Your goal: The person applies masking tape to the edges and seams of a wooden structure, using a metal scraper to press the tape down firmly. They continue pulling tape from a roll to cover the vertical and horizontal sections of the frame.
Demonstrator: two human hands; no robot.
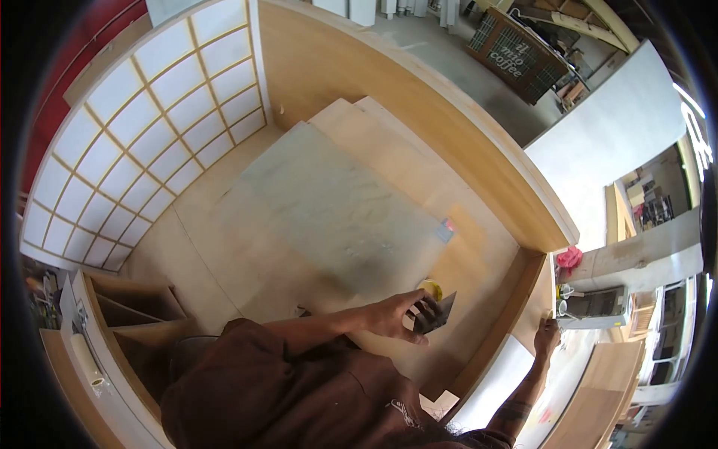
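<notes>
My left hand (pixel 396 316) is in front of my chest, its fingers curled round a dark, thin flat piece (pixel 437 316) with a straight edge, possibly a scraper or a folded abrasive sheet. Just behind these fingers shows a yellow round thing (pixel 430 287), partly hidden by the hand. Off to the right, my right hand (pixel 547 338) is closed at the far end of a pale wooden ledge (pixel 532 318). What its fingers hold there, I cannot tell.
A wooden-sided enclosure surrounds me, with a white lattice panel (pixel 142 120) at left and a long wooden wall (pixel 404 97) ahead. Pale boards (pixel 336 202) lie on its floor beside a small blue-and-red packet (pixel 446 231). Wooden compartments (pixel 134 299) stand at lower left.
</notes>
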